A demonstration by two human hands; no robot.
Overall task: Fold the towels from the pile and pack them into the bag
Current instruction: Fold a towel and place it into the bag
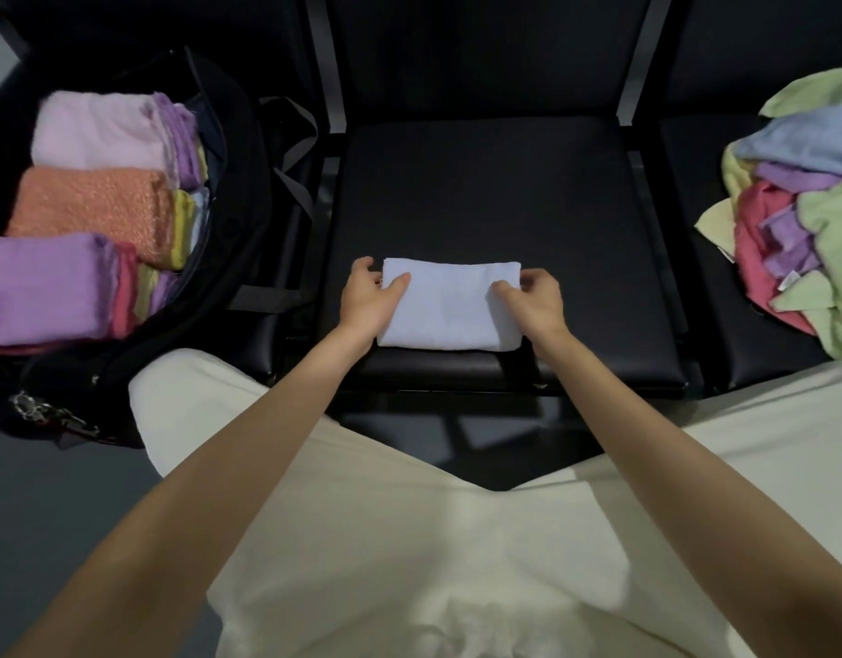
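Observation:
A pale blue towel [450,306], folded into a small rectangle, lies near the front edge of the middle black seat [495,192]. My left hand [367,296] pinches its left end, thumb on top and fingers curled round the edge. My right hand [533,296] grips the right end with curled fingers. An open black bag [238,192] stands on the left, holding several folded towels: pink [96,130], orange [86,208], purple [39,287]. The loose pile of towels [799,206] in green, blue, purple and red lies on the right seat.
Black seat backs and armrest bars rise behind the seats. The bag's grey straps [295,149] hang between bag and middle seat. A metal clip [39,413] hangs at the bag's front. My legs in cream trousers [409,539] fill the foreground.

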